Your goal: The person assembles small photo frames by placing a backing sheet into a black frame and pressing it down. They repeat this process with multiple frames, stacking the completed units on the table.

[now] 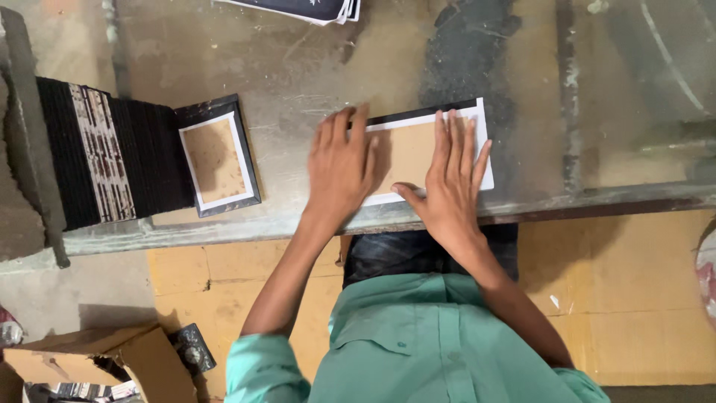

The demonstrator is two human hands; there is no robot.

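Note:
A brown cardboard panel (409, 153) lies on a white sheet with a black edge (482, 142) near the front edge of the worn table (298, 75). My left hand (341, 168) lies flat, palm down, on the left part of the panel, fingers together and pointing away from me. My right hand (450, 186) presses flat on the right part, fingers spread a little, thumb stretched out to the left. Neither hand grips anything.
A long row of finished black-edged panels (112, 160) leans at the table's left, its front one showing a brown face with a white border (216, 158). A stack of printed sheets (313, 9) lies at the far edge. An open cardboard box (97, 366) sits on the floor, lower left.

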